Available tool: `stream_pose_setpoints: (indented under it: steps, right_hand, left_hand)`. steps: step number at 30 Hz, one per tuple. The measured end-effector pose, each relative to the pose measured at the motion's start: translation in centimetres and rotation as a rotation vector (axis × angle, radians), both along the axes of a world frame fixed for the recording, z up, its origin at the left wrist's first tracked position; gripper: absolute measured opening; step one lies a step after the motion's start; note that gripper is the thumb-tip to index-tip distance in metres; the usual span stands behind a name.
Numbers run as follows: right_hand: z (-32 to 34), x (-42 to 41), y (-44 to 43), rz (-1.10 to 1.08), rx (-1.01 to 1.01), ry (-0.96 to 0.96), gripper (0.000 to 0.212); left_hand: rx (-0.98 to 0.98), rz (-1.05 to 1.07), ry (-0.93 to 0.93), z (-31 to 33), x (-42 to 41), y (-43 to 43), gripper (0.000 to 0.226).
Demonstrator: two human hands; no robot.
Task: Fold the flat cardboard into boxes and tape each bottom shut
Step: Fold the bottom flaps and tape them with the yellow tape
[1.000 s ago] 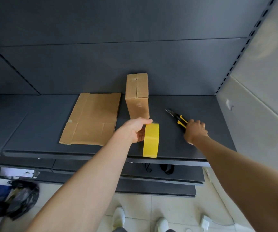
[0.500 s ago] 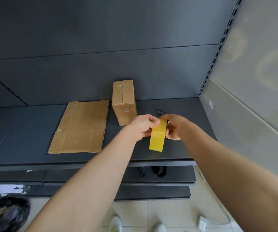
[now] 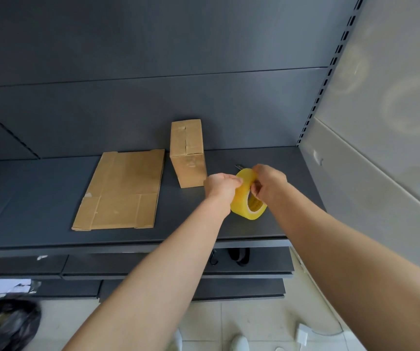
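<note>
Head view: left hand point(image 3: 222, 184) grips the yellow tape roll point(image 3: 244, 206), right hand point(image 3: 267, 182) pinches its rim; flat cardboard point(image 3: 122, 191) lies at nine o'clock, nearer the left hand.

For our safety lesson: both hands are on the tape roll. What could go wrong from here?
1. A knife tip shows just behind the tape roll; the right hand could brush it.
2. The upright box stands close beside the left hand; a tug on the tape might knock it over.
</note>
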State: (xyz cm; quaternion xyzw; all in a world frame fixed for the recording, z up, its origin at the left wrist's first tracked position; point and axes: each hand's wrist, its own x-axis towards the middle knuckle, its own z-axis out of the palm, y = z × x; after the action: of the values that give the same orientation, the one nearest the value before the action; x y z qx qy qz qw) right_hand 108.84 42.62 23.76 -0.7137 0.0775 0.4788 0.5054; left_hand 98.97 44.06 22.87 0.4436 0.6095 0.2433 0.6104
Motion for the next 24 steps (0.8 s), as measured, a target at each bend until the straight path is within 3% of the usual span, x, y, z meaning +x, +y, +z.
stream_pose_setpoints:
  steps: [7,10,13,17,20,24]
  right_hand:
    - [-0.7,-1.5,0.0,0.161,-0.122,-0.410,0.028]
    - [-1.3,-2.4,0.1,0.261,-0.195,-0.521,0.031]
    - [-1.5,-3.2,0.4,0.361,-0.272,-0.622,0.027]
    - [-1.6,-4.5,1.1,0.546,-0.332,-0.728,0.020]
    - [-2.4,-5.1,2.0,0.689,-0.346,-0.772,0.022]
    - [-3.2,-5.9,2.7,0.776,-0.379,-0.805,0.033]
  left_hand:
    - [-0.191,0.196,-0.097,-1.3,-0.4,-0.6,0.015]
    - [-0.255,0.265,-0.129,-1.4,-1.0,-0.5,0.034]
    - [-0.158,0.175,0.026,-2.2,-2.6,0.2,0.058]
    - [0.065,0.132,0.133,-2.4,-5.0,1.9,0.014]
    - [0.249,0.184,0.176,-1.1,-6.4,3.8,0.006]
    - [0.099,0.226,0.051,-0.1,-7.9,6.0,0.004]
